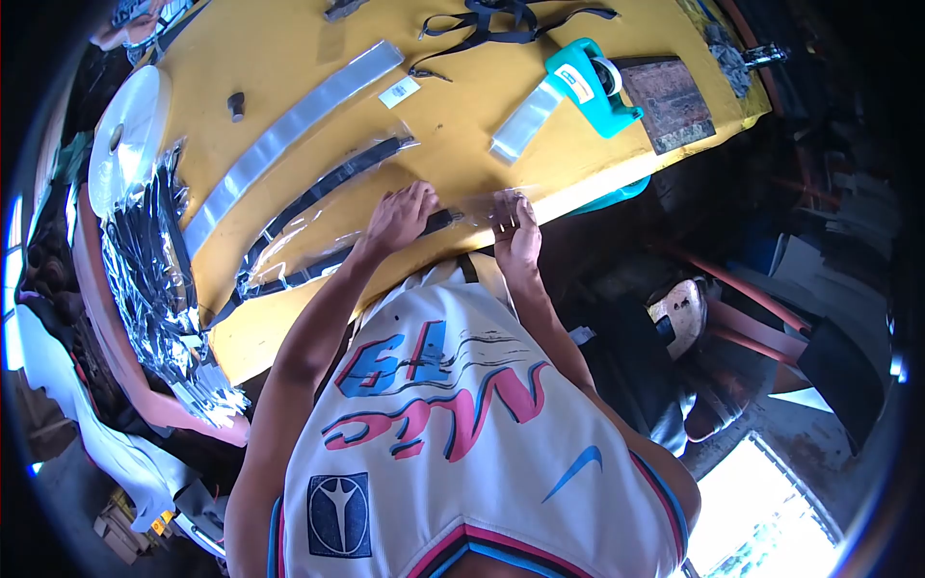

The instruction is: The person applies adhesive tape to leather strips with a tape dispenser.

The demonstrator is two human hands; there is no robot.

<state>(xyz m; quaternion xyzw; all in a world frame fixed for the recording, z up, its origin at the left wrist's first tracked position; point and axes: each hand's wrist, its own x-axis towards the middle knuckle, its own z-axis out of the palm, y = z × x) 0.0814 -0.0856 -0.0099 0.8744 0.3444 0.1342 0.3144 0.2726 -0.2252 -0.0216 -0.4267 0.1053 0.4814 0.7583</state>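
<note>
A black strap (441, 221) lies in a long clear plastic sleeve (477, 206) along the near edge of the yellow table (462, 106). Over this sleeve, my left hand (397, 218) has its fingers curled down onto the plastic. At the sleeve's right end, my right hand (517, 231) is closed, with the film between thumb and fingers. A second black strap in clear plastic (328, 183) lies just beyond, to the left. Farther back stretches a long flat strip of clear film (289, 125).
A teal tape dispenser (590, 89) stands at the right beside a dark worn plate (667, 104). Black straps (491, 24) lie at the back. On the left are a large roll of film (125, 140), a pile of wrapped black strips (149, 260) and a small dark block (236, 106).
</note>
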